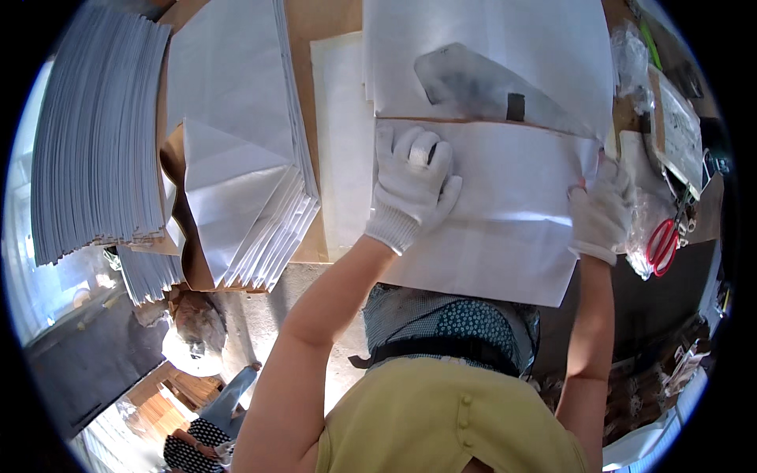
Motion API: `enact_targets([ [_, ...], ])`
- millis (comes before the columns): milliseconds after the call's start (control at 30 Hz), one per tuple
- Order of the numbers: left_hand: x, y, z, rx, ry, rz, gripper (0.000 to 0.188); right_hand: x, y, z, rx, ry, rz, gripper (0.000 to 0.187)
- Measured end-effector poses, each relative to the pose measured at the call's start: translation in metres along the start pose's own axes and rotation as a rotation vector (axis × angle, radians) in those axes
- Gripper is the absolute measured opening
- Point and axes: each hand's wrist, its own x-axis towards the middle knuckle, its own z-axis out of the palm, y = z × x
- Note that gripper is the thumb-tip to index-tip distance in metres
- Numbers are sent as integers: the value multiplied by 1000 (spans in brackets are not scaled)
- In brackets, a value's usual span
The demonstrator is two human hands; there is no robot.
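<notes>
A large white paper sheet (pixel 505 189) lies in front of me, its near edge reaching over the table's front. My left hand (pixel 414 185), in a white knit glove, rests on its left part with the fingers stretched out near the upper edge. At the sheet's right edge is my gloved right hand (pixel 603 209), its fingers curled on that edge and a bare thumb tip showing. Just beyond, another white paper (pixel 489 31) bears a grey, translucent flat piece (pixel 465 83) with a small black square (pixel 516 107).
To the left stand a tall stack of paper sheets (pixel 98 126) and a pile of folded white paper (pixel 229 87) with brown paper (pixel 193 252) at its side. Red-handled scissors (pixel 662 247), clear plastic wrap (pixel 631 63) and a clipboard-like board (pixel 676 130) lie right. Another person's dotted sleeve (pixel 185 449) shows lower left.
</notes>
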Motion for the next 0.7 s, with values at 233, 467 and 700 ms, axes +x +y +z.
enact_targets([
  [233,-3,-21,36,-81,201,65,39,-16,-149,44,467,-39,-326,52],
  [467,3,2,13,-11,81,81,43,-20,-100,41,291,70,-179,63],
  [700,-5,-4,21,36,94,90,53,-22,-19,21,-72,68,-128,64],
])
